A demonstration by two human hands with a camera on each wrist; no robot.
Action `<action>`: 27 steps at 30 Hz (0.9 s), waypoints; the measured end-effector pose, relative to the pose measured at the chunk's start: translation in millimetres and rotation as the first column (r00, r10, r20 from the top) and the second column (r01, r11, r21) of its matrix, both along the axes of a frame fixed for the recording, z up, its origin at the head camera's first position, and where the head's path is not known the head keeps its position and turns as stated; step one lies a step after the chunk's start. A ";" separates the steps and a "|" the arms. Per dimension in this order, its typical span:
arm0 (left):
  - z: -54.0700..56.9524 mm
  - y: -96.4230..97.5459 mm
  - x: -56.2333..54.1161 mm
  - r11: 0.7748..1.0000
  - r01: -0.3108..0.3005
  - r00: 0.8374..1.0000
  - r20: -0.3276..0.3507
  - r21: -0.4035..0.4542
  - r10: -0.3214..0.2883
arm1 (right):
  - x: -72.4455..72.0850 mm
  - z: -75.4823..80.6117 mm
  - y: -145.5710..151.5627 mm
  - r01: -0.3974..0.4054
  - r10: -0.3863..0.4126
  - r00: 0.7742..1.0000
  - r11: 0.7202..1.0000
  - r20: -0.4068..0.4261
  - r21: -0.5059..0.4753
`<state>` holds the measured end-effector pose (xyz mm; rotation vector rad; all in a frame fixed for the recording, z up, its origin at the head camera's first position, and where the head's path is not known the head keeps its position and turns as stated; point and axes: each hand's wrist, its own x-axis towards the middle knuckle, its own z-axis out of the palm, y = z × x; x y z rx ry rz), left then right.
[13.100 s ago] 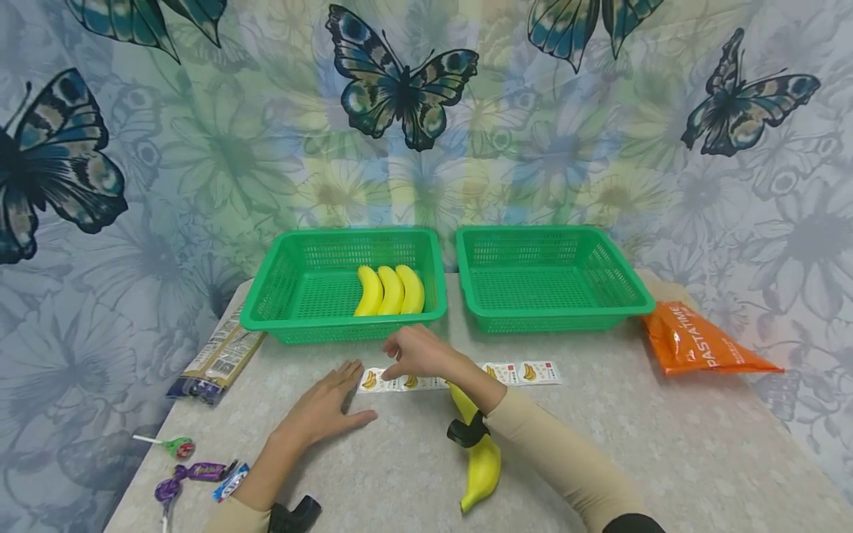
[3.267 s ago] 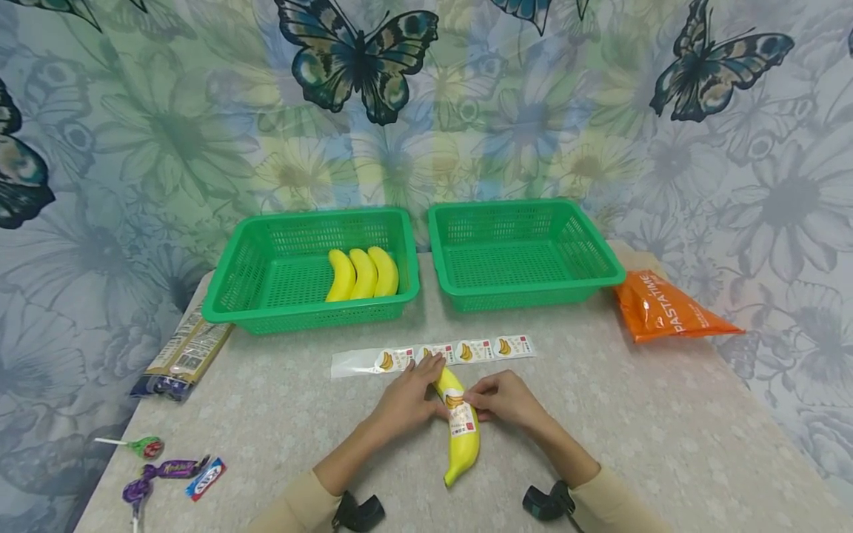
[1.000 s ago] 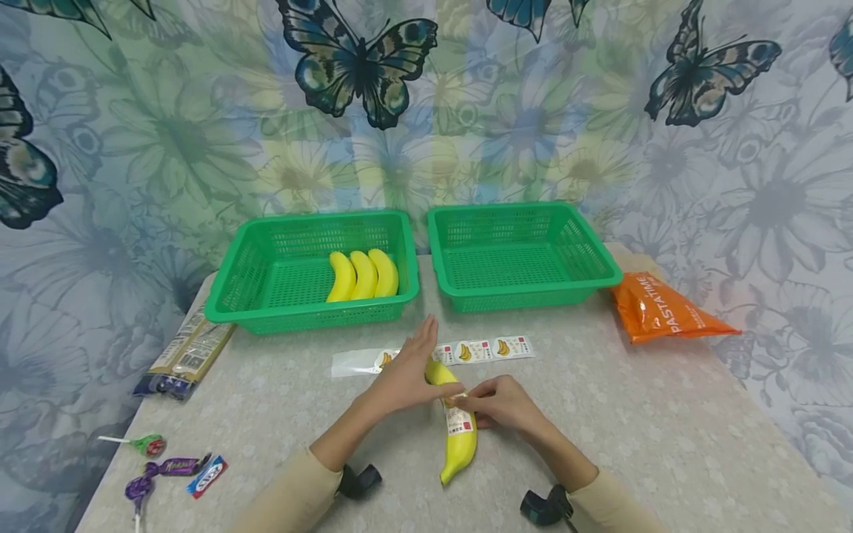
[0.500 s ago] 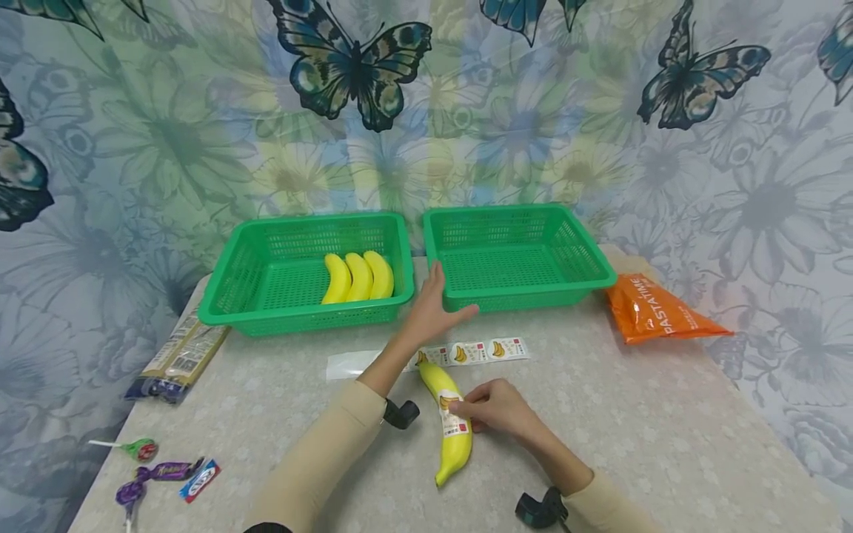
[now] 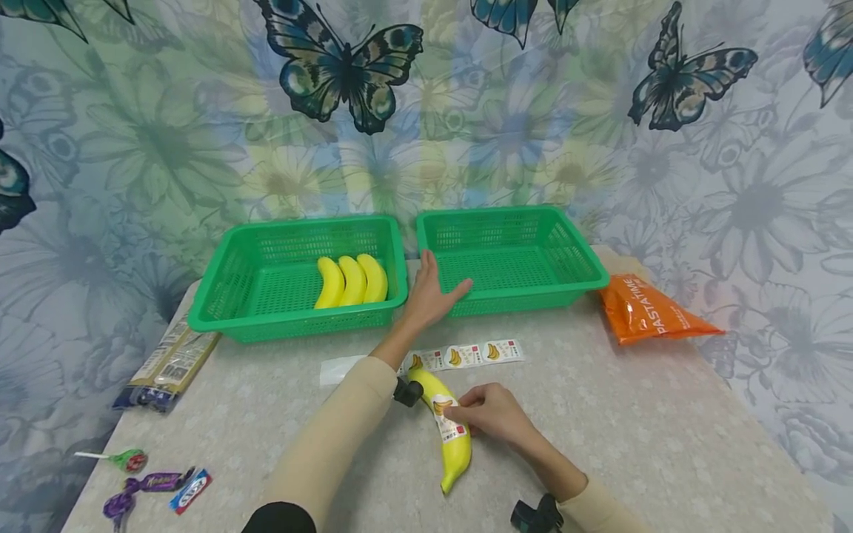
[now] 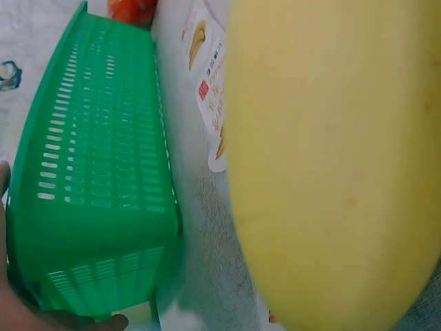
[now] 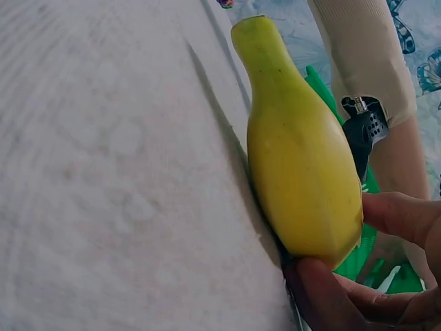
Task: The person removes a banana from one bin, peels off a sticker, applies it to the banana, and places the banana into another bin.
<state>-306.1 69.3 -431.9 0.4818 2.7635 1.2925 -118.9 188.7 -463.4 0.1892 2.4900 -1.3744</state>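
Note:
A yellow banana [image 5: 456, 453] lies tilted on the table with a printed banana sticker [image 5: 448, 423] across its upper middle. My right hand [image 5: 496, 413] pinches this banana from its right side, thumb on the sticker area; the right wrist view shows thumb and fingers at the fruit's end. My left hand [image 5: 429, 302] reaches over the strip of stickers [image 5: 474, 356] to the near left corner of the right green basket [image 5: 533, 297]. Its fingers are straight and its thumb spread, and in the left wrist view fingertips [image 6: 118, 322] show right at the basket's corner.
The left green basket [image 5: 300, 326] holds several yellow bananas [image 5: 352, 281]. An orange pasta bag [image 5: 653, 311] lies at the right. A gold-and-blue packet [image 5: 169, 363], a green lollipop [image 5: 129, 460], purple candies [image 5: 156, 483] and a blue-and-red sweet [image 5: 191, 491] lie along the left side.
A sticker has gone from the strip's left end onto the banana. My left hand has left the banana and moved forward to the right basket's corner; my right hand stays at the banana.

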 end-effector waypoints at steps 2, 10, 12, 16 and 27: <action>1.1 0.3 -1.5 1.000 0.004 1.000 -0.008 -0.004 -0.004 | -0.8 0.3 -0.1 0.008 -0.008 1.000 1.000 -0.001 -0.001; 2.7 1.3 -3.5 0.999 -0.004 1.000 -0.006 -0.041 0.003 | -2.4 0.3 0.3 0.040 -0.040 0.999 0.998 0.014 -0.042; 1.0 1.5 -3.3 0.999 -0.006 1.000 0.000 -0.039 0.006 | -2.4 0.4 0.7 0.043 -0.042 0.999 0.998 0.017 -0.046; 0.0 1.6 -3.1 0.999 -0.006 1.000 0.009 -0.031 0.007 | -3.4 1.1 2.1 0.044 -0.043 0.999 0.998 0.016 -0.044; -0.1 -0.7 -3.6 1.000 0.011 1.000 0.026 -0.022 -0.011 | -7.2 4.8 13.8 0.038 -0.038 0.999 0.999 0.027 -0.025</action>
